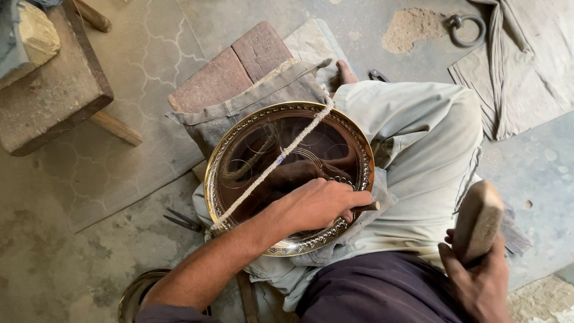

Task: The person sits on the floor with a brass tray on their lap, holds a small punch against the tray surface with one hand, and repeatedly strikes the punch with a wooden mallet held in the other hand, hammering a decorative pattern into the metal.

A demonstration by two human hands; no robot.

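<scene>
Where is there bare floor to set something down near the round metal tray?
Bare floor lies left of the tray, between the wooden stool and the small tool. Another patch lies at far right, below the folded cloth. It is crowded at the tray: bricks, cord, left hand, and right hand with mallet.

Two reddish bricks (236, 66) sit at the top under a grey cloth pad (263, 98). Off to the left there's a rough wooden stool (51, 96) — pretty beat up. Top right, a metal ring (466, 30) beside a sandy patch (412, 27), plus crumpled grey fabric (520, 66) on the floor.
</scene>
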